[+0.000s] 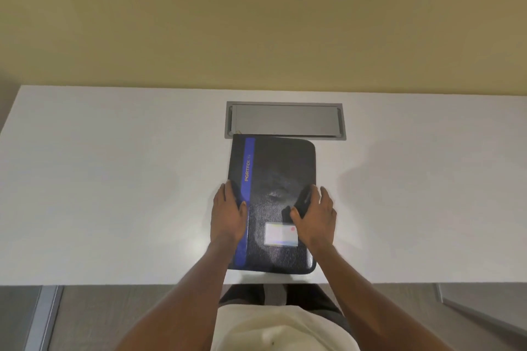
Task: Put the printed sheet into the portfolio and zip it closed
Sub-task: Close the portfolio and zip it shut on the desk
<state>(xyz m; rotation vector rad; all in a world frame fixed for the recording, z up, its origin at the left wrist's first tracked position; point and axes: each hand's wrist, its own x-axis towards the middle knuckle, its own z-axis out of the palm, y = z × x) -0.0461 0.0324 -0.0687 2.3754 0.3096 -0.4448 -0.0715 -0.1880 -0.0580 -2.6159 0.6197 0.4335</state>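
A black portfolio (273,179) with a blue stripe and a small card window lies closed on the white table (114,194), its long side running away from me. My left hand (228,214) rests flat on its left edge, over the stripe. On the portfolio's right edge lies my right hand (313,216), fingers spread. Neither hand grips anything. No printed sheet is in view.
A grey metal cable hatch (285,120) is set into the table just beyond the portfolio's far end. A yellow wall rises behind the table. The table's near edge runs just below the portfolio, with my torso under it.
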